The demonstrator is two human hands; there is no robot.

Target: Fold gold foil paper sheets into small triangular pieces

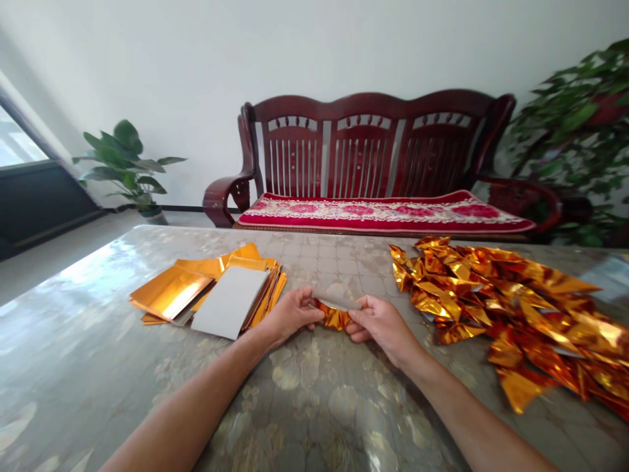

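A sheet of gold foil paper, grey on its other side, is bent into a curved shape between my two hands. My left hand is closed on its left end, thumb and fingers pinching it. The right end is pinched by my right hand. To the left lies a stack of flat gold foil paper, with a grey-side-up sheet on top near my left hand. A heap of folded gold foil pieces spreads to the right of my right hand.
The table has a clear, shiny patterned cover. Behind its far edge stands a dark red wooden bench with a red floral cushion. Potted plants stand left and right. A clear plastic bag lies at the far right.
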